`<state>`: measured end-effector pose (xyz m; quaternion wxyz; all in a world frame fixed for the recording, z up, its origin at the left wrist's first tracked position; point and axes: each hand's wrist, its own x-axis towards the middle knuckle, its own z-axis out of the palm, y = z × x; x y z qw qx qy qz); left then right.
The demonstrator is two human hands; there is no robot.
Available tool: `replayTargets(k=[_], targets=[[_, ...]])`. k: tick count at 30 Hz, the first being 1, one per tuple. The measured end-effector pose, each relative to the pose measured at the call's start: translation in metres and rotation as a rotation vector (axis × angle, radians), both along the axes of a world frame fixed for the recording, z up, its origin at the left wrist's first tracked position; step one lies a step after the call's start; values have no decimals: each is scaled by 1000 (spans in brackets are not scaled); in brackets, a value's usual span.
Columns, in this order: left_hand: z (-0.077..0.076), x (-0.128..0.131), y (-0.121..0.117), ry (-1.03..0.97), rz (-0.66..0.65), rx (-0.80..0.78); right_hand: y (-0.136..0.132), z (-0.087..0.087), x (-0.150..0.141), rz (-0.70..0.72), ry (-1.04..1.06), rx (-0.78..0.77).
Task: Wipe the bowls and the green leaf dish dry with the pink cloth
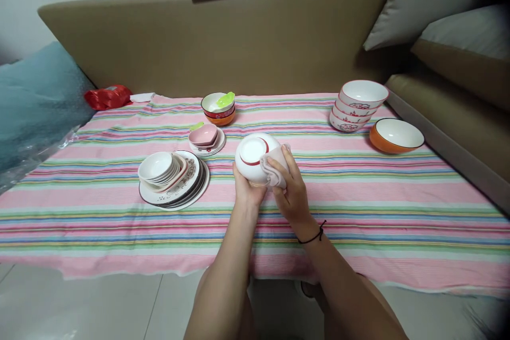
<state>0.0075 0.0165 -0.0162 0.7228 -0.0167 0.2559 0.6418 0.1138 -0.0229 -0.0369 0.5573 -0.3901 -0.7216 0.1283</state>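
1. Your forearms [229, 281] come in from the bottom edge of the frame, nearest the camera, with a black cord [313, 236] round the right wrist.
2. At the centre, your left hand [250, 192] supports a white bowl [252, 155] from below and its left side; the thumb shows, but you cannot tell how the hidden fingers are spread.
3. That bowl is turned so its base, marked with a red ring, faces you, held above the striped cover [358, 196].
4. Just right of centre, your right hand [292, 191] has its fingers bent over a pale pink cloth [274, 167], pressing it against the bowl's right side.
5. Left of centre sits a stack of plates [191, 194], small white bowls [156, 164] on top.
6. Above it, a pink dish [203, 135] rests on smaller plates [219, 146]; farther up are nested bowls [219, 118] with a bright green item [226, 99].
7. At the upper right, stacked patterned bowls [353, 117] stand just beside an orange bowl [386, 143].
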Motion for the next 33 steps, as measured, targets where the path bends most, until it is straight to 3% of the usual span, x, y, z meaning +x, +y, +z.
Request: replayTargets(k=[10,13,16,20,25,33], targets=[[7,7,-7,390,113,-32,12,0,1,-106,472,-297],[5,10,-10,575,149,-49,14,1,4,-102,432,-308],[3,11,-11,667,144,-73,12,4,4,-79,252,-178],[-2,8,-9,564,187,-141,7,8,0,-47,33,-18],[-4,3,-4,384,184,-193,6,11,-4,-22,-65,25],[-1,1,-1,156,55,-84,-3,8,-9,-41,-177,69]])
